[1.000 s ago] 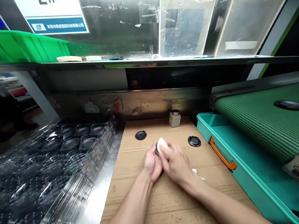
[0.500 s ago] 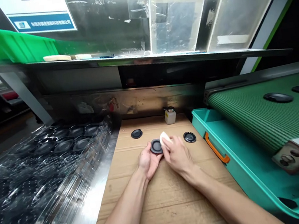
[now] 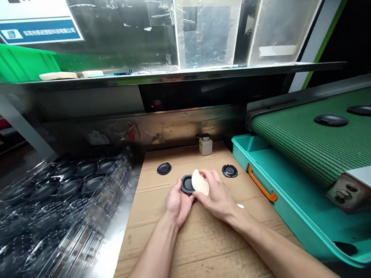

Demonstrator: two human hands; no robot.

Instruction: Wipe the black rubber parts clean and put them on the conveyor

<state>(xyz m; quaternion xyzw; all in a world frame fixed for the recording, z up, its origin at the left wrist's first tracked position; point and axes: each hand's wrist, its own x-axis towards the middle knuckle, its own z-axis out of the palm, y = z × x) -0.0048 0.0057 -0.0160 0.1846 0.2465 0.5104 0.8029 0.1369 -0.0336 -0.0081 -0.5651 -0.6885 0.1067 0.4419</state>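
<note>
My left hand (image 3: pixel 177 204) holds a round black plastic lid (image 3: pixel 187 184) by its edge, above the cardboard sheet (image 3: pixel 204 266). Pinched in my right hand (image 3: pixel 215 195) is a round, cream-white pad (image 3: pixel 199 183), its flat face turned towards me and overlapping the lid's right side. Whether pad and lid touch, I cannot tell. Two more black parts lie on the cardboard: one disc (image 3: pixel 164 168) to the far left of my hands, one ring-like lid (image 3: pixel 230 171) to the right. A small white object (image 3: pixel 240 206) shows beside my right wrist, partly hidden.
A small bottle with a black cap (image 3: pixel 205 145) stands at the cardboard's far end. Clear trays of black parts (image 3: pixel 73 207) are stacked left. At right, a teal bin (image 3: pixel 299 215) with an orange handle sits below a green conveyor belt (image 3: pixel 311 143) carrying black discs. A metal shelf (image 3: pixel 176 76) crosses above.
The pad in my right hand has turned to show its broad face. A small white object now shows by my right wrist. Another disc has come into view on the belt; the view has shifted slightly.
</note>
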